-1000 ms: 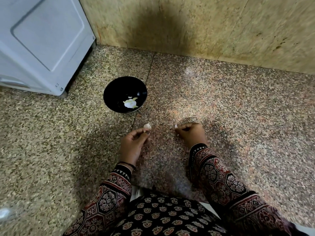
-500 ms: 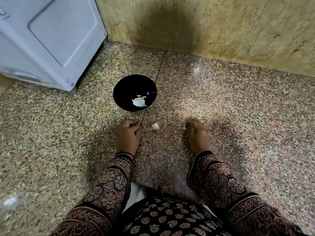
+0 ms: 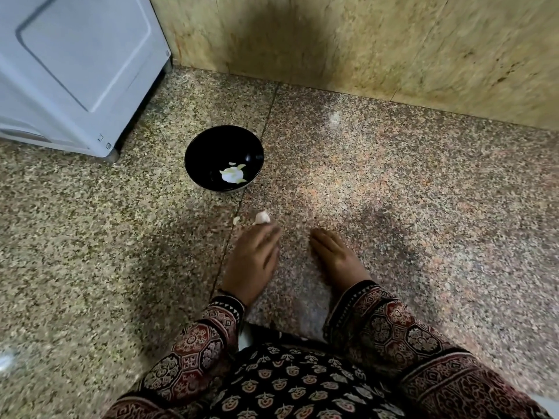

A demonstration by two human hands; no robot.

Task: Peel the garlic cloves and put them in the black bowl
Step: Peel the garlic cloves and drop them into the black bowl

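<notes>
The garlic clove (image 3: 262,217), lying just beyond the outstretched, empty left hand (image 3: 252,261), is judged light, firm and papery-skinned, best pinched across its plump middle; the right hand (image 3: 335,258) is laid flat, empty.

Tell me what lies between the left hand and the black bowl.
Head view: a garlic clove and a small pale scrap lie just ahead of the left hand, then bare floor up to the black bowl.

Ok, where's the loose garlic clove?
Head view, centre: the garlic clove lies on the floor just past the fingertips of the left hand, short of the black bowl.
</notes>
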